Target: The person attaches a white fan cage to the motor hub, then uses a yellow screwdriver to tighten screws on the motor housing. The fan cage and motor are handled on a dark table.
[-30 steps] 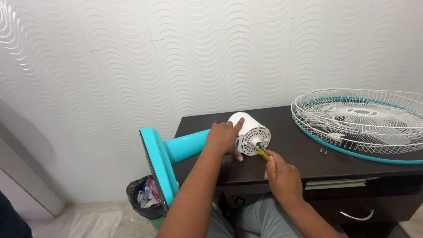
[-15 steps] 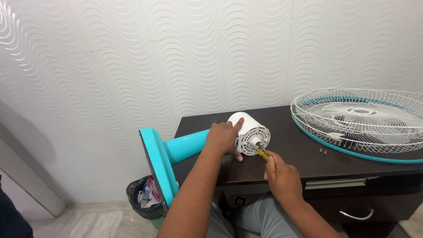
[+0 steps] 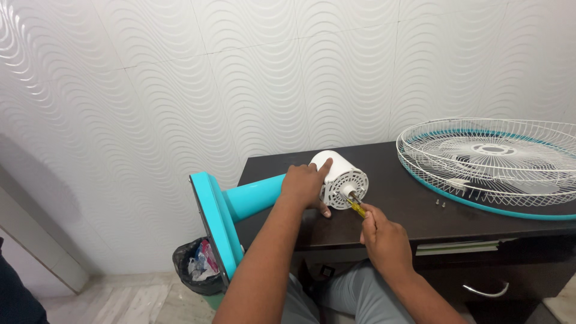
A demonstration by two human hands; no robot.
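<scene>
Your left hand (image 3: pixel 305 185) lies clamped over the top and near side of the white motor housing (image 3: pixel 339 177), fingers spread along its curved shell, pinning it on the dark table (image 3: pixel 396 198). Your right hand (image 3: pixel 384 237) is closed around the yellow-handled screwdriver (image 3: pixel 357 207), whose tip meets the round vented front face of the housing, at or just beside its centre hub; the exact contact point is too small to make out.

The housing lies on its side near the table's front-left corner. Its long axis runs from the teal stand neck (image 3: pixel 252 198) at your left, across to the vented face on the right. That face points toward your right hand, so the screwdriver slants up and leftward into it, roughly in line with the axis. The teal base (image 3: pixel 216 231) hangs off the table's left edge, tipped on edge above a black waste bin (image 3: pixel 198 273).

Well apart on the right rests the white wire fan guard (image 3: pixel 492 159) with its teal rim, and 2 small screws (image 3: pixel 440 203) lie just beside it.
</scene>
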